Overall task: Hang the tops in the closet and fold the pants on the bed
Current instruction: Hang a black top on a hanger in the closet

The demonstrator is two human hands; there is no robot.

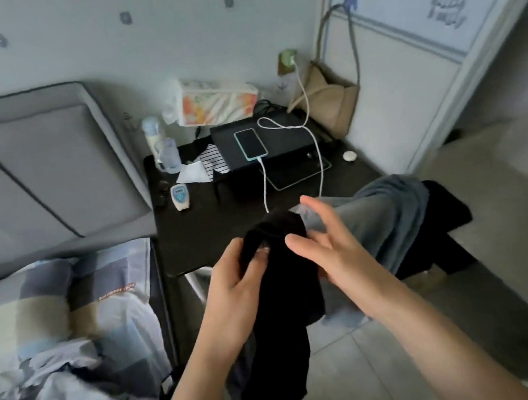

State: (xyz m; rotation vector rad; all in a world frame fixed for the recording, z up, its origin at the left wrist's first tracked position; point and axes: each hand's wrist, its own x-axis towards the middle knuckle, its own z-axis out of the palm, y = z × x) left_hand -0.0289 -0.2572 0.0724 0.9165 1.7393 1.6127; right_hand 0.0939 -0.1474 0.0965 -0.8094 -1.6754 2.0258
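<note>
Grip status: the black garment (276, 284) is held by the left hand (234, 290), fingers curled round its upper fold, while the right hand (324, 242) is spread open – fingers straight – against the cloth's right side. The garment is suspended above the floor, in front of the dark surface (212, 226). Grey pants (378, 219) are draped just behind the right hand. The bed (55, 325) is located left.
</note>
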